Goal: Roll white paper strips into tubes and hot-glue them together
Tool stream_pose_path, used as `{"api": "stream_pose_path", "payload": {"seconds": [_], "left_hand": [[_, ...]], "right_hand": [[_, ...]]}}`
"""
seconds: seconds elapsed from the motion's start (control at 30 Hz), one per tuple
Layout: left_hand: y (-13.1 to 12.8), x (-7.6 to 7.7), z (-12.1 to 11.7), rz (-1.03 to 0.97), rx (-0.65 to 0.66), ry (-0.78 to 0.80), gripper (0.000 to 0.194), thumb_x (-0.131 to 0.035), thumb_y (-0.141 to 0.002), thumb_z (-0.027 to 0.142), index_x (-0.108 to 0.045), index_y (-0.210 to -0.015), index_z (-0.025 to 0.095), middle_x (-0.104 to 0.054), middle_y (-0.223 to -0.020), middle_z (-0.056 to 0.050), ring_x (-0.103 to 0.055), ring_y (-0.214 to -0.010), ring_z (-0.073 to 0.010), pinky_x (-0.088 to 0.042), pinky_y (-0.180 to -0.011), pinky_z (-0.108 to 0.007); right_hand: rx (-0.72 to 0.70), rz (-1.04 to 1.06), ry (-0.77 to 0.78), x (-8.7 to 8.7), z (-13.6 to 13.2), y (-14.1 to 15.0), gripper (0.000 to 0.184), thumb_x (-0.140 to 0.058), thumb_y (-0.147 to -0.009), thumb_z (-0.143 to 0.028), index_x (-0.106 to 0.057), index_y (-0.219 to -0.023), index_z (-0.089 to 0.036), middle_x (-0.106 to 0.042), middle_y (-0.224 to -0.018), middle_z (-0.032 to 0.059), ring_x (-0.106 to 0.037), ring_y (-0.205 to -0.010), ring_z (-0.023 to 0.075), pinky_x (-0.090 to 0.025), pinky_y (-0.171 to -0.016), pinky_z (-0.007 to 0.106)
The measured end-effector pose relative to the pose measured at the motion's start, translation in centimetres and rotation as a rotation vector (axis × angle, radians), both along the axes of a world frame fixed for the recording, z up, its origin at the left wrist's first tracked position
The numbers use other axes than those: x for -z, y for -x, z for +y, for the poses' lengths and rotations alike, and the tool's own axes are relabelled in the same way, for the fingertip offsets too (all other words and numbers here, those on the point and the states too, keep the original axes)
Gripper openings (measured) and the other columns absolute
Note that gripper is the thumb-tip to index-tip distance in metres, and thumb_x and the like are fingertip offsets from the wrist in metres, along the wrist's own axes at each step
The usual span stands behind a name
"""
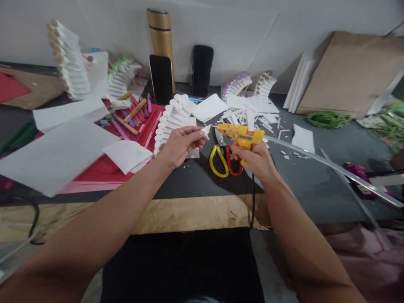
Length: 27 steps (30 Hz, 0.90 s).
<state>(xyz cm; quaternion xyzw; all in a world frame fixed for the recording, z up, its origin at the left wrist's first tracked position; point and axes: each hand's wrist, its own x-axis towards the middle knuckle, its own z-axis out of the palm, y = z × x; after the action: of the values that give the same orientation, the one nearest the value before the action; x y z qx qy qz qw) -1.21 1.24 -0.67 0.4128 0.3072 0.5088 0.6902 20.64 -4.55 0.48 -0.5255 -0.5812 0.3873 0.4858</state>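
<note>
My left hand [185,145] pinches a small white paper piece [206,131] between thumb and fingers. A yellow hot glue gun [240,134] is gripped in my right hand [256,159], its nozzle pointing left, right beside the paper piece; I cannot tell whether they touch. A long clear glue stick [328,161] runs out of the gun's back to the right. Under the gun lie scissors [220,162] with one yellow and one red handle, partly hidden by my right hand. Behind my left hand stands a curved row of white paper rolls [170,118].
White paper scraps [240,117] are scattered beyond the gun. Two phones [161,79] and a gold bottle [158,31] stand at the wall. White sheets [59,147] and coloured rolls in a red tray [151,134] lie left. A black cord [253,202] hangs over the table's front edge.
</note>
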Motion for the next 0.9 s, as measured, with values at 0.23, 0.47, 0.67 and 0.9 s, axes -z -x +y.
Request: {"api": "stream_pose_path", "payload": {"seconds": [0.23, 0.47, 0.67, 0.9], "left_hand": [[0.1, 0.0, -0.1, -0.017, 0.016, -0.022, 0.028, -0.088, -0.064, 0.024, -0.074, -0.084, 0.011, -0.074, -0.071, -0.004, -0.064, -0.059, -0.0088, -0.050, -0.060, -0.023], [-0.1, -0.6, -0.8, 0.035, 0.086, -0.043, 0.029, -0.088, -0.063, 0.024, -0.076, -0.087, 0.012, -0.073, -0.069, -0.002, -0.064, -0.059, -0.0097, -0.050, -0.059, -0.023], [0.0, -0.4, -0.6, 0.055, 0.059, -0.066, 0.027, -0.087, -0.065, 0.024, -0.076, -0.086, 0.012, -0.072, -0.070, -0.002, -0.064, -0.060, -0.0091, -0.051, -0.060, -0.023], [0.0, 0.2, -0.5, 0.075, 0.103, -0.105, 0.024, -0.084, -0.071, 0.024, -0.077, -0.091, 0.013, -0.072, -0.072, -0.002, -0.064, -0.062, -0.0081, -0.052, -0.060, -0.021]], "right_hand": [[-0.087, 0.088, 0.080, -0.9, -0.5, 0.1, 0.020, -0.067, -0.084, -0.027, -0.069, -0.068, -0.017, -0.065, -0.059, 0.0009, -0.062, -0.058, 0.0132, -0.047, -0.059, 0.025], [0.074, 0.383, 0.017, -1.7, -0.3, 0.2, 0.023, -0.067, -0.083, -0.034, -0.069, -0.068, -0.016, -0.065, -0.063, 0.0019, -0.056, -0.049, 0.0111, -0.049, -0.046, 0.024], [0.330, 0.653, 0.219, -1.9, 0.3, -1.9, 0.029, -0.065, -0.084, -0.046, -0.057, -0.072, -0.020, -0.065, -0.067, 0.0005, -0.053, -0.048, 0.0077, -0.049, -0.042, 0.018], [0.412, 0.745, 0.511, -1.8, -0.4, -2.8, 0.033, -0.042, -0.098, -0.042, -0.057, -0.080, -0.019, -0.064, -0.063, 0.0014, -0.055, -0.044, 0.0082, -0.053, -0.043, 0.019]]}}
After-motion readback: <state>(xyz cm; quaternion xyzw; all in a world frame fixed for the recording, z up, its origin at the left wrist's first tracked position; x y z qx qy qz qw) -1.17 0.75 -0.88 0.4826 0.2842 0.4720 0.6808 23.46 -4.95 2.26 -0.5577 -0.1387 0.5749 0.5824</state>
